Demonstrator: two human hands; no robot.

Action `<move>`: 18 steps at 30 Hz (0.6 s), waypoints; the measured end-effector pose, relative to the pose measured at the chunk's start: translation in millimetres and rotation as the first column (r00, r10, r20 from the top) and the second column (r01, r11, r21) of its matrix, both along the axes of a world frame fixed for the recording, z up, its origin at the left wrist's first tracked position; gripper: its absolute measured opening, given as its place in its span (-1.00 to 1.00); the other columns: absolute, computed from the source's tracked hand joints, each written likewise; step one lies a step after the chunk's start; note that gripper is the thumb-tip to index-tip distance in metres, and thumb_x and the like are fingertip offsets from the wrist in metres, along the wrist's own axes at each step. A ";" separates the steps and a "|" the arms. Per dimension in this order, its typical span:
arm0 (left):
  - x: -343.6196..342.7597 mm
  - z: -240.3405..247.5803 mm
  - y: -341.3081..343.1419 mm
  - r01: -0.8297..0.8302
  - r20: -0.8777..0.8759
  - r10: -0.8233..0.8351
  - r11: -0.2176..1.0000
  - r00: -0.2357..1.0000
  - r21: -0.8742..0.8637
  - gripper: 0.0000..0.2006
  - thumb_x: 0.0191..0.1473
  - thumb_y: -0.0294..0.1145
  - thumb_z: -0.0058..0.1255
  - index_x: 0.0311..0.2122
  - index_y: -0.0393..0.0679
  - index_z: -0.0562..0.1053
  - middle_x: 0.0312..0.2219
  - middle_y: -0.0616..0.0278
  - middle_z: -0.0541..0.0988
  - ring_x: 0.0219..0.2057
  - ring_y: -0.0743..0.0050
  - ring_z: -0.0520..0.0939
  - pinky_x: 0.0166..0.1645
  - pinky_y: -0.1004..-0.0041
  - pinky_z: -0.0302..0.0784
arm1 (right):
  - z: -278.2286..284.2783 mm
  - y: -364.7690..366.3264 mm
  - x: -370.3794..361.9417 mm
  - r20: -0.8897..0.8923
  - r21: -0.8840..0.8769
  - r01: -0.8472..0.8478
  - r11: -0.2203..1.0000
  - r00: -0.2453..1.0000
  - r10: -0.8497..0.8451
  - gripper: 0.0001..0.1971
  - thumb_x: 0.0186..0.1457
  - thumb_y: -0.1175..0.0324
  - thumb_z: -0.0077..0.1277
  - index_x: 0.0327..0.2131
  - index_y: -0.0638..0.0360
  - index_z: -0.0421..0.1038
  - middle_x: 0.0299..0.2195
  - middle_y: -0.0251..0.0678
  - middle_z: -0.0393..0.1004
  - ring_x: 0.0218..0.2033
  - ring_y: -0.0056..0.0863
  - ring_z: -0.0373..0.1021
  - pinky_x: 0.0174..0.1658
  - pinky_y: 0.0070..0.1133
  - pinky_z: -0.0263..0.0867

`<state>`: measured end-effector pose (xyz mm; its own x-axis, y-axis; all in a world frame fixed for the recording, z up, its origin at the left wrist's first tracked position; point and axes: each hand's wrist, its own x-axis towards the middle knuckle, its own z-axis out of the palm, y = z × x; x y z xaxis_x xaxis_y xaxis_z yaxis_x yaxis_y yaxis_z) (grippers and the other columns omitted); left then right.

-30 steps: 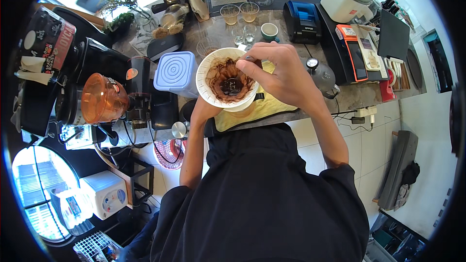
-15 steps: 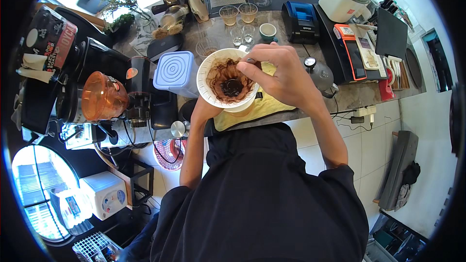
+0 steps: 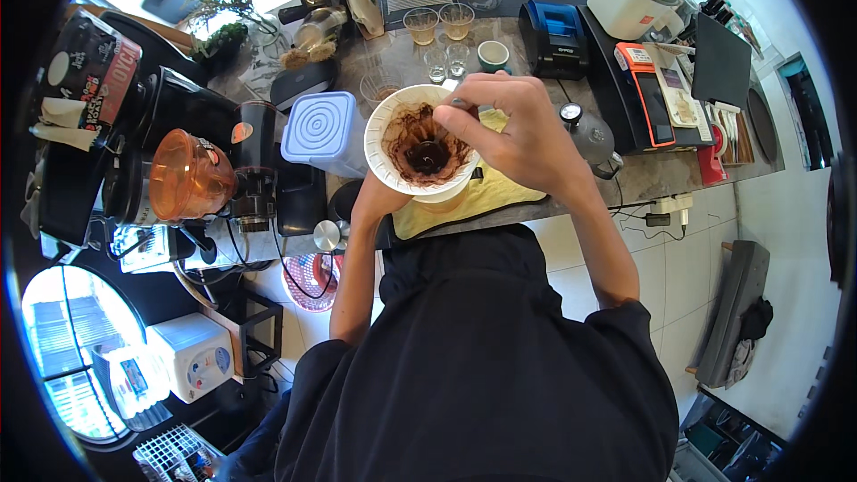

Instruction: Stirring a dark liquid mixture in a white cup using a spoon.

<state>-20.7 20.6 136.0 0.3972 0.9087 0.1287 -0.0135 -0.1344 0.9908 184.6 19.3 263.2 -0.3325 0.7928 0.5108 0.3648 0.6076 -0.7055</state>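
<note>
Where the white, round, paper-lined dripper (image 3: 379,150) was: over the yellow fabric cloth (image 3: 511,195).
Wet brown coffee grounds (image 3: 406,130): wetting was done; dark liquid (image 3: 426,159) seemingly remained to drain.
Right hand (image 3: 513,129): thumb and finger pinched over the rim, on what was unclear.
Left hand (image 3: 381,200): beneath, grip hidden.
Liquid's glints: fewer than a second earlier.

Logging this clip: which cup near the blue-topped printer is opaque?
The green cup, white inside, right of two small glasses; the other cups nearby are clear.
</note>
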 end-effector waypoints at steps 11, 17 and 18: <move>-0.2 -3.9 6.6 -0.018 -0.019 0.019 1.000 1.000 0.023 -0.30 -0.21 -0.54 0.37 0.11 -0.26 0.33 0.02 0.13 0.50 0.01 0.36 0.52 0.15 0.36 0.43 | -6.2 0.6 5.4 -0.015 -0.023 0.144 0.989 0.989 -0.145 -0.78 0.08 0.35 0.11 -0.42 0.37 0.52 -0.59 -0.09 0.50 -0.63 -0.32 0.41 -0.51 -0.48 0.27; -4.9 -4.4 9.5 0.030 -0.138 -0.024 0.998 0.990 0.047 -0.32 -0.18 -0.55 0.35 0.11 -0.26 0.33 0.01 0.12 0.51 0.01 0.35 0.53 0.14 0.35 0.44 | -4.8 0.8 4.7 -0.087 -0.047 0.210 0.976 0.973 -0.214 -0.79 0.09 0.34 0.12 -0.40 0.36 0.52 -0.59 -0.13 0.49 -0.62 -0.41 0.39 -0.46 -0.50 0.29; -4.6 -3.1 7.9 0.030 -0.139 -0.023 0.998 0.990 0.048 -0.32 -0.18 -0.55 0.35 0.11 -0.26 0.33 0.01 0.12 0.51 0.01 0.35 0.53 0.14 0.35 0.44 | -6.4 -0.2 4.0 -0.088 -0.046 0.210 0.977 0.973 -0.214 -0.79 0.09 0.34 0.12 -0.40 0.36 0.52 -0.59 -0.13 0.49 -0.62 -0.41 0.39 -0.46 -0.50 0.29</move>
